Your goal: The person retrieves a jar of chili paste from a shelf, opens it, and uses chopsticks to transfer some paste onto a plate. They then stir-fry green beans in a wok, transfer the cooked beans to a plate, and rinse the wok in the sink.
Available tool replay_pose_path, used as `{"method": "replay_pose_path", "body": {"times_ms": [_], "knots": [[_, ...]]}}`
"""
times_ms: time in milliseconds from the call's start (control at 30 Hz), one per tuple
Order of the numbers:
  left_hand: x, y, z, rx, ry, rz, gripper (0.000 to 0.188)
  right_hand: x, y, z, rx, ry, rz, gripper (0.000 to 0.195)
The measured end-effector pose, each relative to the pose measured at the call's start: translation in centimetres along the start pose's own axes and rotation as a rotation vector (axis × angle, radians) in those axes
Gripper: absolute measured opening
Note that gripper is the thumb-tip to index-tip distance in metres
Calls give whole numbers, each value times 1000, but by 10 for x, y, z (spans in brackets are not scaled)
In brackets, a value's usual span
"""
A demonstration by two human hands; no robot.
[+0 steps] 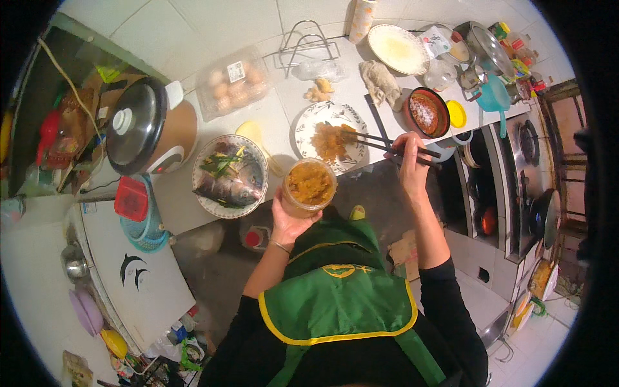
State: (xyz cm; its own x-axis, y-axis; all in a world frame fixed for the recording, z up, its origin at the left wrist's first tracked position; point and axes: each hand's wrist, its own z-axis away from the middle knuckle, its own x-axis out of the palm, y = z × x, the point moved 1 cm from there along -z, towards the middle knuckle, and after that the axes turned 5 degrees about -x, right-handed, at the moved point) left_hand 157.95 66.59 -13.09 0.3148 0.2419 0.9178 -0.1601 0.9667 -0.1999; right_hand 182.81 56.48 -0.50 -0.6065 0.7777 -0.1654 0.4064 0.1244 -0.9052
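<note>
My left hand (291, 220) holds a round clear jar (309, 187) full of an orange-brown paste, just off the counter's front edge. In my right hand (412, 164) is a pair of dark chopsticks (394, 146), their tips in a heap of similar orange-brown paste (333, 140) on a leaf-patterned plate (305, 118). Left of the jar stands a patterned plate (205, 205) with fish (227, 186) topped with green strips. Pieces of ginger (319, 90) lie behind the leaf-patterned plate. To its right is a bowl of red seasoning with white grains (424, 112).
A rice cooker (145, 130) and a plastic box of eggs (233, 83) stand at the left. A crumpled cloth (379, 82), a pale plate (398, 49) and a yellow lid (456, 113) are at the right. The stove (524, 145) lies farther right.
</note>
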Motion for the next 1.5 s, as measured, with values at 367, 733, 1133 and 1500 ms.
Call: {"method": "replay_pose_path", "body": {"times_ms": [367,733,1133,1500], "knots": [[9,-5,13,-10,-88,17,76,-23,33,6,341,442,-60,39],[21,-13,12,-69,-187,59,74,9,104,41,795,503,-670,21],[45,-34,1,-151,-319,224,48,3,72,60,898,390,-810,33],[66,-58,-16,-182,-294,149,44,-210,150,20,178,673,515,30]]}}
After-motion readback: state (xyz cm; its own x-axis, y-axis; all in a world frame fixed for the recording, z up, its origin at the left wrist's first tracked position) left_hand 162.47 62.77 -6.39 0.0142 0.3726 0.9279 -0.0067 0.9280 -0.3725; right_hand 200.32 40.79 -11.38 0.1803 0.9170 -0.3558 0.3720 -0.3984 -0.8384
